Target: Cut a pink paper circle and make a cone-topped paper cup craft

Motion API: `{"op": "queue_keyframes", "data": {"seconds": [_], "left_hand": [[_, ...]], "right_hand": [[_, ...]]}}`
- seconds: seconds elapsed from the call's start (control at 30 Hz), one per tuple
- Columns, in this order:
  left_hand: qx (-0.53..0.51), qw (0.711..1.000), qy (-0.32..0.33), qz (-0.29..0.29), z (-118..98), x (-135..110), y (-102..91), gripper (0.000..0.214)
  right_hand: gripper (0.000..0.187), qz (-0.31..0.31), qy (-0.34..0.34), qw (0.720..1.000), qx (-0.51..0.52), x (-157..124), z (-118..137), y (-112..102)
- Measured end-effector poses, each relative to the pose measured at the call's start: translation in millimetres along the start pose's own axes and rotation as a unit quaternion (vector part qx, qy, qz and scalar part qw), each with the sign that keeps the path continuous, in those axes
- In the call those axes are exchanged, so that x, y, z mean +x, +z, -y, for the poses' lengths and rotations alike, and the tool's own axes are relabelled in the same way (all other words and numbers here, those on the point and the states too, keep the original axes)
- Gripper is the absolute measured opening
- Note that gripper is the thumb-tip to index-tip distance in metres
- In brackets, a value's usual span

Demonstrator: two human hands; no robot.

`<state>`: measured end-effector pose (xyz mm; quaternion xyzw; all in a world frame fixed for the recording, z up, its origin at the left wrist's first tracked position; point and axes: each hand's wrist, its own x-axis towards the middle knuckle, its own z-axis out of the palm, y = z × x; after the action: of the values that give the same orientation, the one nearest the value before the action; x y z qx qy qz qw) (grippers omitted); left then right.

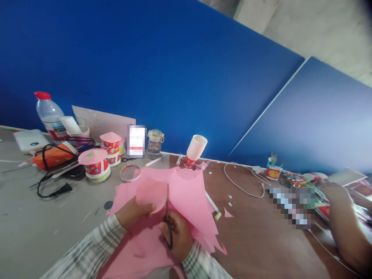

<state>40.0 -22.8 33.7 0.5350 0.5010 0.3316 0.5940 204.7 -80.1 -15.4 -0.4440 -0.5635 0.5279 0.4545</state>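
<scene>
My left hand (132, 212) pinches a rounded piece of pink paper (151, 193) and holds it up over the table. My right hand (178, 234) grips black scissors (167, 217), fingers through the handles, with the blades pointing up along the right edge of that pink piece. Larger pink paper sheets (188, 193) lie spread under and behind both hands. Both sleeves are plaid.
At the left stand a water bottle (50, 115), paper cups with pink lids (95, 164), a tape ring (130, 173), a black cable (52, 188) and a small jar (154, 144). A tilted cup stack (195, 150) and a white cable (242, 186) lie behind. Another person's arm (345, 226) rests at right.
</scene>
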Motion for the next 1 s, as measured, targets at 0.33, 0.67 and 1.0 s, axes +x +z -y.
{"op": "queue_keyframes", "data": {"seconds": [0.33, 0.67, 1.0], "left_hand": [[0.005, 1.000, -0.010, 0.028, -0.2, 0.5, -3.0, 0.021], [-0.003, 0.999, 0.007, 0.034, 3.6, 2.6, -3.5, 0.018], [0.008, 0.999, 0.013, 0.041, 4.9, 2.4, -4.1, 0.019]], "right_hand": [[0.032, 0.037, 0.052, 0.998, 0.015, 1.3, 5.5, 1.0], [0.042, 0.046, 0.045, 0.997, 0.034, 1.1, 12.0, -0.3], [0.041, 0.038, 0.039, 0.998, 0.016, 2.5, 9.9, -1.1]]}}
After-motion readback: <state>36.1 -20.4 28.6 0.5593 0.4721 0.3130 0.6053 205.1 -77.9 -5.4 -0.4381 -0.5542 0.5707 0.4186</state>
